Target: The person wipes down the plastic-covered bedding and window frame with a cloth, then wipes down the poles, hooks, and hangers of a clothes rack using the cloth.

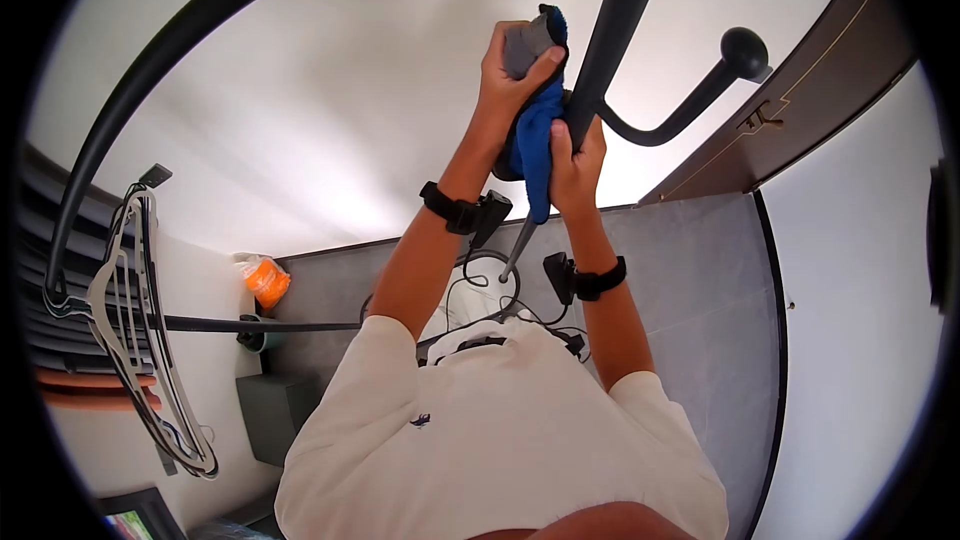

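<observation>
My left hand [515, 75] is closed around a folded blue and grey cloth [541, 135] with dark edging, its grey side bunched under the thumb. The cloth's blue part hangs down against a black metal pole [612, 35]. Just below and to the right, my right hand [577, 170] wraps round that pole, its thumb beside the blue fabric. Part of its fingers is hidden behind the pole. Both wrists carry black straps with small devices.
A black hook with a round knob [742, 52] juts from the pole to the right. At left, hangers [130, 310] hang from a curved black rail [150, 50]. An orange bag [266, 281] and a dark box [270, 415] stand by the wall. A brown door [800, 80] is at upper right.
</observation>
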`<state>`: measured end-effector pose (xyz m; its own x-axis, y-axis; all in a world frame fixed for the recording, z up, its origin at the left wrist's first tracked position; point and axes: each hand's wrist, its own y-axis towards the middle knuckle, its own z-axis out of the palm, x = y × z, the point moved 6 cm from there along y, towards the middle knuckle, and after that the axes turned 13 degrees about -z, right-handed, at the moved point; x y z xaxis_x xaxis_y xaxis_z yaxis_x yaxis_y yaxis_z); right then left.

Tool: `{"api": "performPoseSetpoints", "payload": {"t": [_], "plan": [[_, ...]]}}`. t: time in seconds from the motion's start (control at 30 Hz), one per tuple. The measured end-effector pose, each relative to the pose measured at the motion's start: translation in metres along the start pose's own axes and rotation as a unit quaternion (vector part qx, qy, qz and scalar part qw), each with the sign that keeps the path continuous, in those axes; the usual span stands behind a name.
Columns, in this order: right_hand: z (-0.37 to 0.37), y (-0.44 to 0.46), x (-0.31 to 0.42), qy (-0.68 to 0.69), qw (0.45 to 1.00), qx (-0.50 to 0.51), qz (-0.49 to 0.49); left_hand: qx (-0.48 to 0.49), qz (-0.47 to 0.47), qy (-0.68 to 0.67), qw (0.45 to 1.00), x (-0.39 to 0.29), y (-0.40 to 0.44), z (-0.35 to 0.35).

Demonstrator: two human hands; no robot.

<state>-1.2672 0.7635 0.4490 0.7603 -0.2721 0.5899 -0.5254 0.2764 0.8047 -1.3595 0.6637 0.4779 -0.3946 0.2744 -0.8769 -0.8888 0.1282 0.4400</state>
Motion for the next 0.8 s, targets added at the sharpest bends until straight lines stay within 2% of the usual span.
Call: {"api": "performPoseSetpoints", "payload": {"t": [0.03, 0.17, 0.27, 0.3, 0.43, 0.47, 0.5, 0.53, 0.6, 0.63, 0.67, 0.73, 0.77, 0.8], "plan": [[0.0, -0.001, -0.001, 0.002, 1.0, 0.001, -0.009, -0.002, -0.051, -0.038, 0.998, 0.009, -0.007, -0.001], [-0.001, 0.0, 0.007, -0.021, 0.997, -0.03, -0.062, 0.034, -0.101, -0.066, 0.992, 0.008, -0.016, -0.001], [0.003, -0.012, 0.004, -0.011, 0.996, 0.019, 0.087, 0.037, -0.126, -0.105, 0.986, 0.0, -0.031, -0.006], [0.004, -0.017, 0.004, -0.012, 0.996, 0.016, 0.085, 0.024, -0.089, -0.073, 0.993, 0.003, -0.033, -0.01], [-0.001, -0.056, -0.024, -0.078, 0.991, 0.011, 0.104, -0.011, -0.07, 0.009, 0.997, 0.038, -0.051, -0.018], [-0.003, -0.066, -0.029, -0.084, 0.989, 0.016, 0.117, -0.006, -0.075, 0.006, 0.997, 0.045, -0.053, -0.016], [-0.003, -0.074, -0.026, -0.046, 0.981, 0.02, 0.187, -0.005, -0.078, -0.013, 0.997, 0.044, -0.053, -0.016], [-0.007, -0.079, -0.025, -0.051, 0.98, 0.017, 0.191, -0.005, -0.081, -0.032, 0.996, 0.041, -0.054, -0.018], [-0.008, -0.081, -0.013, -0.208, 0.966, 0.14, 0.056, 0.008, -0.059, -0.007, 0.998, 0.029, -0.038, -0.02], [-0.007, -0.082, -0.005, -0.192, 0.964, 0.15, 0.104, 0.017, -0.035, 0.021, 0.999, 0.018, -0.029, -0.022], [-0.009, -0.085, -0.004, -0.143, 0.955, 0.139, 0.217, 0.03, -0.007, 0.012, 0.999, 0.007, -0.018, -0.021], [-0.01, -0.081, 0.017, -0.082, 0.947, 0.099, 0.295, 0.04, 0.084, 0.048, 0.995, -0.022, -0.001, -0.016], [-0.013, -0.084, 0.015, -0.137, 0.941, 0.125, 0.283, 0.067, 0.055, 0.004, 0.996, -0.032, 0.005, -0.009], [-0.015, -0.084, 0.021, -0.252, 0.923, 0.157, 0.246, 0.093, 0.027, -0.04, 0.995, -0.04, 0.008, -0.001]]}}
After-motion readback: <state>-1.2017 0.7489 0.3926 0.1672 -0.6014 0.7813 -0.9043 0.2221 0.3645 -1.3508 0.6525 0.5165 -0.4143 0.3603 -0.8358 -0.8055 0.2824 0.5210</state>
